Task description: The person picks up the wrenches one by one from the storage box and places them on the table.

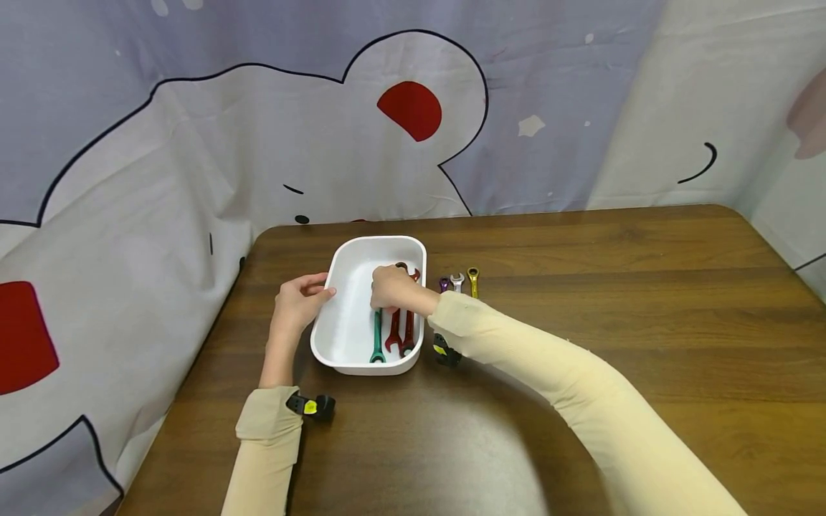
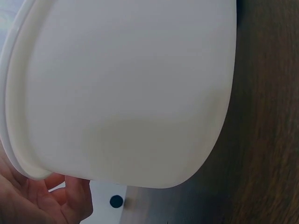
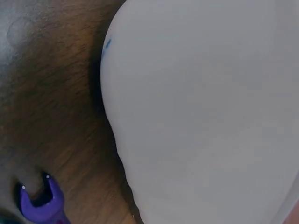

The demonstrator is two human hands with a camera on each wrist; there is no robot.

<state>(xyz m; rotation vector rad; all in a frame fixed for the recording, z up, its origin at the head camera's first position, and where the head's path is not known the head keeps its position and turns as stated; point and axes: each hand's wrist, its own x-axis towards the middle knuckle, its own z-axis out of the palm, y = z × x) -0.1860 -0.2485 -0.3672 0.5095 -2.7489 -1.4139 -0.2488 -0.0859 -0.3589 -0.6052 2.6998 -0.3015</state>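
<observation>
The white tub (image 1: pixel 345 315) stood on the wooden table (image 1: pixel 632 308), the left hand (image 1: pixel 299 304) at its nine o'clock, pinching the rim between thumb and fingers. The right hand (image 1: pixel 395 288) reached inside, fingers curled at the upper end of the green wrench (image 1: pixel 378 335); whether they gripped it, I could not tell. Red wrenches (image 1: pixel 393 332) lay at the tub's four o'clock, the same hand covering their middles. Outside, around two o'clock, were purple (image 1: pixel 444 284), silver (image 1: pixel 457 282) and yellow wrenches (image 1: pixel 474 281), their near ends hidden by the right sleeve (image 1: pixel 548 365). A patterned curtain (image 1: pixel 258 143) hung at twelve.
</observation>
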